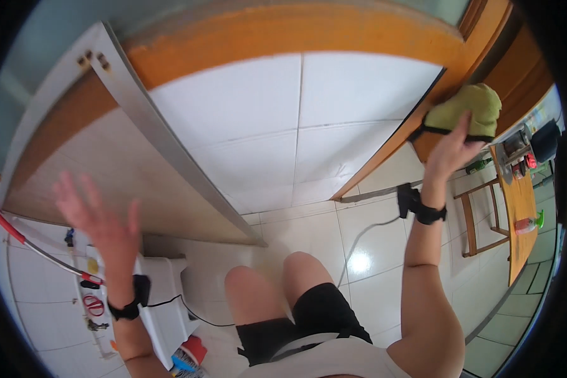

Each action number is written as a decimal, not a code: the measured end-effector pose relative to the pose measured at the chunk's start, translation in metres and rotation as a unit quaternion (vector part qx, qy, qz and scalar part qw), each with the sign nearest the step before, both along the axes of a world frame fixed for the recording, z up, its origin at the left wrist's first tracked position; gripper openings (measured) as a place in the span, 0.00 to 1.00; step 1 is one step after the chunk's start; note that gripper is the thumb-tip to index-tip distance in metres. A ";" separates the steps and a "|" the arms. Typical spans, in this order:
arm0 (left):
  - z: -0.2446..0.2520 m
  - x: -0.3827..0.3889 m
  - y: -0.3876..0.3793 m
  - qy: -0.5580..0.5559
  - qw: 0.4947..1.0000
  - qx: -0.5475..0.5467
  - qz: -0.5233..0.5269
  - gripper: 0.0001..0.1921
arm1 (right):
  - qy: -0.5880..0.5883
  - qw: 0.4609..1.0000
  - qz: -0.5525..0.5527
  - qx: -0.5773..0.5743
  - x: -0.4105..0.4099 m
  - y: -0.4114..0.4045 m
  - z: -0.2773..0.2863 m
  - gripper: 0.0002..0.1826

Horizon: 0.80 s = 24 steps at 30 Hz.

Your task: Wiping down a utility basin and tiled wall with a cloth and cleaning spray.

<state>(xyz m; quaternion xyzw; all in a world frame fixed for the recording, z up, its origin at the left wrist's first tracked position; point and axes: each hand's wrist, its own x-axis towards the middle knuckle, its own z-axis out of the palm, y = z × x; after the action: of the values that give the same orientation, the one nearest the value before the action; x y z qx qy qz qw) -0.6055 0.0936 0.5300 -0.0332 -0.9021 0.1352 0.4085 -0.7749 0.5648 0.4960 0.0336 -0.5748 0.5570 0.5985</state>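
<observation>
My right hand [451,151] is pressed around a yellow-green cloth [468,111] with a dark edge, at the orange wooden door frame [420,141] on the right. On the left, my left hand [101,212] is blurred, its fingers spread and nothing held. Behind it stands a metal-framed panel door [137,108], with rusty marks near its top corner. Both wrists wear black straps with cables. Between the two sides runs a white tiled wall [250,118] below an orange wooden sill [283,35].
At right, a wooden table [519,208] carries a spray bottle [527,225] with a green head; a wooden chair frame [472,222] stands beside it. A white plastic stand [163,283], red scissors [93,305] and a red-and-silver pole [42,248] are at left. White floor tiles [307,227] lie ahead.
</observation>
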 end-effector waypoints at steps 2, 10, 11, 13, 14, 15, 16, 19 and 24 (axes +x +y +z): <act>-0.042 -0.017 0.029 -0.007 1.000 0.001 -0.014 0.43 | 0.025 0.995 -0.025 0.088 -0.016 -0.008 -0.035 0.20; -0.109 -0.054 0.066 0.017 0.997 0.076 -0.008 0.52 | 0.086 0.914 -0.097 0.383 -0.021 -0.056 -0.055 0.21; -0.110 -0.056 0.068 0.014 0.997 0.077 -0.009 0.52 | 0.078 0.907 -0.091 0.404 -0.022 -0.056 -0.054 0.22; -0.112 -0.056 0.067 0.024 0.998 0.066 -0.001 0.52 | 0.033 0.892 -0.095 0.441 -0.018 -0.064 -0.054 0.23; -0.110 -0.055 0.067 0.025 0.998 0.063 0.001 0.52 | -0.002 0.885 -0.100 0.456 -0.017 -0.068 -0.057 0.26; -0.109 -0.054 0.068 0.023 0.997 0.068 0.006 0.52 | -0.023 0.877 -0.093 0.471 -0.012 -0.073 -0.058 0.29; -0.109 -0.051 0.069 0.020 0.997 0.071 0.012 0.52 | -0.042 0.866 -0.090 0.490 -0.007 -0.080 -0.067 0.30; -0.112 -0.047 0.067 0.022 0.996 0.068 0.051 0.52 | -0.098 0.820 -0.059 0.560 0.005 -0.098 -0.121 0.30; -0.125 -0.046 0.066 0.010 0.993 0.068 0.094 0.51 | -0.182 0.737 0.053 0.648 0.022 -0.087 -0.221 0.21</act>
<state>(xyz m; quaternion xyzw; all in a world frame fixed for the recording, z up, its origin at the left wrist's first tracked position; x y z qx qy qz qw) -0.6512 0.1592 0.4047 0.0807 -0.9040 0.1112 0.4047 -0.7524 0.4773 0.2749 0.3418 -0.8922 0.0758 0.2852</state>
